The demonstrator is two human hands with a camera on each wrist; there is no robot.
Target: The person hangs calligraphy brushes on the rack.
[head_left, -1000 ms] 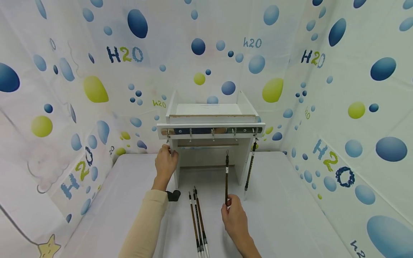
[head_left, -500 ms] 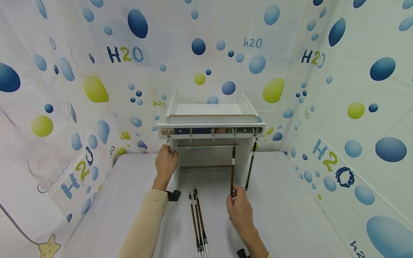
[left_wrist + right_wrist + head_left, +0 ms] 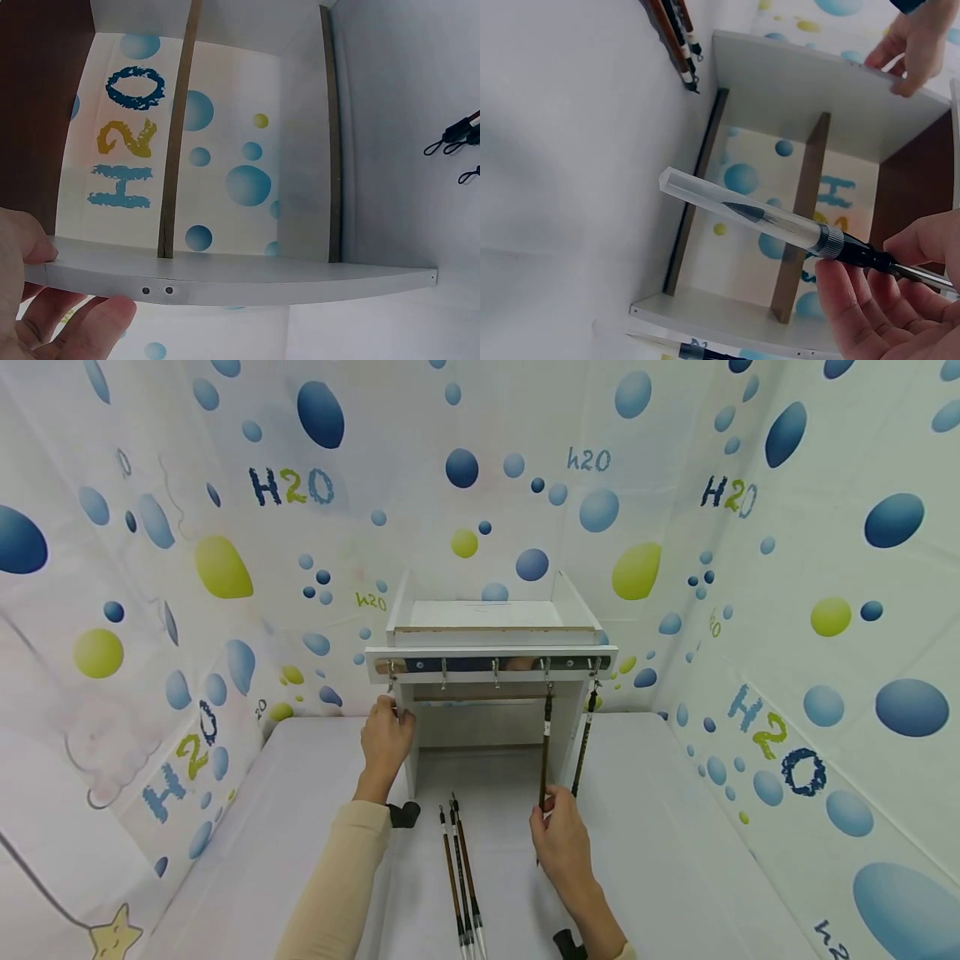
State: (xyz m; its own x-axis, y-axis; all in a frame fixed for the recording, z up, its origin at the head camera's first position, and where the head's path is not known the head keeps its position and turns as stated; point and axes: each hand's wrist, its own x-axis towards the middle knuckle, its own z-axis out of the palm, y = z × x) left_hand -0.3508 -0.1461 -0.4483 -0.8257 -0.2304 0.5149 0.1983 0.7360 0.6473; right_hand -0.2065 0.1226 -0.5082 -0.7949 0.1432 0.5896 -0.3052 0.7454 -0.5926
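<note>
My right hand [image 3: 566,839] pinches a calligraphy brush [image 3: 545,752] by its lower end, held nearly upright. Its top meets a hook on the white rack's metal hook rail [image 3: 468,665], second from the right; whether the loop is over the hook is too small to tell. In the right wrist view a clear cap [image 3: 697,193] covers the bristles, with fingers and thumb just behind it. My left hand [image 3: 384,739] grips the left side panel [image 3: 247,289] of the white rack [image 3: 495,637], thumb on one face, fingers on the other. Another brush [image 3: 582,743] hangs from the rightmost hook.
Several capped brushes [image 3: 459,868] lie side by side on the white table [image 3: 675,860], in front of the rack. Other hooks [image 3: 495,672] along the rail carry nothing. A patterned curtain [image 3: 420,460] surrounds the table at the back and sides.
My right hand has moved the brush up and to the right, from below the rail to the hook second from the right. The left hand has stayed on the rack.
</note>
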